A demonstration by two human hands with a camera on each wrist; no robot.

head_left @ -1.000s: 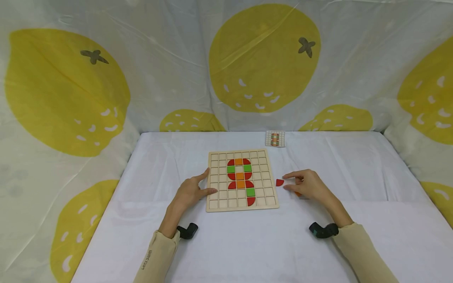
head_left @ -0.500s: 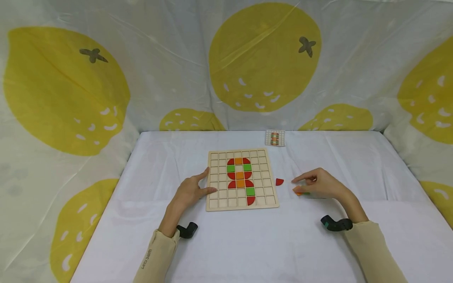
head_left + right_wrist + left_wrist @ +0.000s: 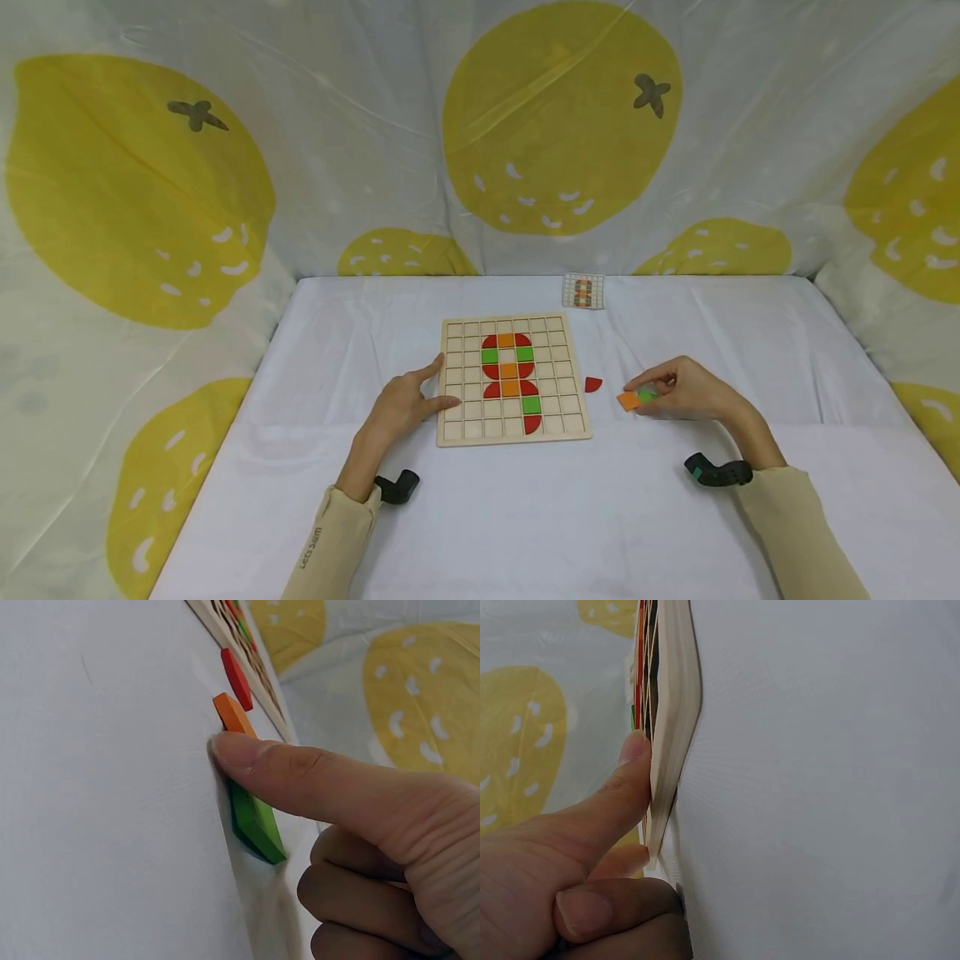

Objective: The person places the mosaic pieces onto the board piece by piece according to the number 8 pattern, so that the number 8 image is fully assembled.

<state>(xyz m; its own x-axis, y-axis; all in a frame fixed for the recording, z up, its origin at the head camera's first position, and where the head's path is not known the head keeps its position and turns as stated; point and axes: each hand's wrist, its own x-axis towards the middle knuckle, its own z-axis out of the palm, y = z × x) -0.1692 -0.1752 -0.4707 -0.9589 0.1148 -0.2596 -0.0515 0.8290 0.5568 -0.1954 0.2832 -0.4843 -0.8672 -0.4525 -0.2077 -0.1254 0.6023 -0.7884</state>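
In the head view my left hand (image 3: 402,406) is at the left edge of a wooden grid board (image 3: 465,425). Its thumb lies straight on the board's face and its index fingertip touches the edge; the left wrist view shows other fingers bent. Red, orange and green tiles sit in the middle of the grid. Right of the board, my right hand (image 3: 686,390) pinches an orange square tile (image 3: 627,402) between thumb and index finger. A green tile (image 3: 647,395) lies against it, partly under the fingers. Between board and hand lies a red quarter-round tile (image 3: 593,384).
A small pattern card (image 3: 583,291) lies behind the board near the table's back edge. White cloth covers the table (image 3: 525,525). A lemon-print curtain (image 3: 360,150) hangs behind and at both sides.
My right hand has drawn back rightward from beside the red tile to the orange and green tiles. The orange tile has shifted slightly and shows more. My left hand stays put.
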